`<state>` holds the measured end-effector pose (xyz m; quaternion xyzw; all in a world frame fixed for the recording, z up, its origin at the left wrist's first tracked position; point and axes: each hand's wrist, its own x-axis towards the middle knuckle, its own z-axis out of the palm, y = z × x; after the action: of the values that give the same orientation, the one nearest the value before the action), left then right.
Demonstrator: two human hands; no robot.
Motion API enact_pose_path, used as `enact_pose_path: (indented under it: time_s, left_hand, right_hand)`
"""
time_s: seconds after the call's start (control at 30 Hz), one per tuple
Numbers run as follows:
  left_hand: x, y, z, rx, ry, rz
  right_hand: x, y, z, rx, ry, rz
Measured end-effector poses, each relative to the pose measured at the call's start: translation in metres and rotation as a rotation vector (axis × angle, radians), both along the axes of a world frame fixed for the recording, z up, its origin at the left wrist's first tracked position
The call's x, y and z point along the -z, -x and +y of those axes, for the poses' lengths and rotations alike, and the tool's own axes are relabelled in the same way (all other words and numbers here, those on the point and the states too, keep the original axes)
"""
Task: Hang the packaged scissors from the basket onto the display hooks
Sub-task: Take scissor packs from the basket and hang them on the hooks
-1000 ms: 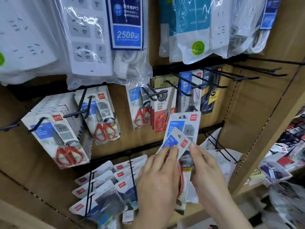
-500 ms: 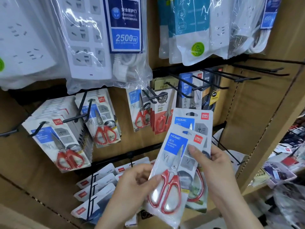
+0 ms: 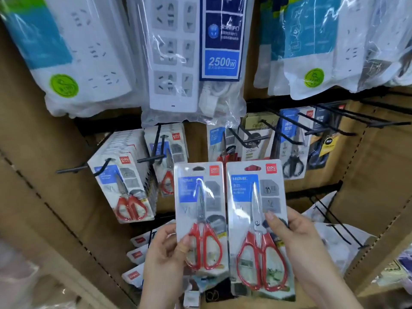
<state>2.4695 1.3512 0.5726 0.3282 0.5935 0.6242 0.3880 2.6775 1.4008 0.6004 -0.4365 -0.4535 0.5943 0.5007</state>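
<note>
I hold two carded packs of red-handled scissors upright, side by side, in front of the display. My left hand [image 3: 166,257] pinches the smaller pack [image 3: 200,215] at its lower left, thumb on the front. My right hand [image 3: 298,244] grips the larger pack [image 3: 256,224] by its right edge, thumb across the blister. Behind them, black display hooks [image 3: 153,158] carry matching red scissors packs [image 3: 124,188]. More hooks [image 3: 252,139] to the right hold other scissors. No basket is in view.
Bagged white power strips [image 3: 191,59] hang in the row above. Long bare hooks [image 3: 365,121] jut out at upper right, and others [image 3: 338,228] at lower right. Small carded packs [image 3: 138,255] sit on a lower row behind my left hand. Cardboard panels [image 3: 379,175] frame the display.
The two packs overlapped in my hands before. Now each hand has one pack, held apart, upright and higher, and the view has moved closer to the display.
</note>
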Motion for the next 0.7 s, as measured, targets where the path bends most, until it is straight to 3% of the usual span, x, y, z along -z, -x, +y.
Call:
enact_pose_path:
  time_s: [0.2,0.57,0.7]
  left_hand:
    - [0.005,0.027,-0.023,-0.189,-0.133,0.070]
    - [-0.012,0.048,-0.018,-0.084,-0.106,0.092]
    - [-0.022,0.047,-0.011,-0.083,-0.115,0.089]
  right_hand:
    - [0.003,0.028,0.001,0.023,-0.071,-0.056]
    - [0.000,0.057,-0.012,0.129,-0.106,0.044]
    - [0.001,0.057,-0.020,0.200,-0.135,-0.016]
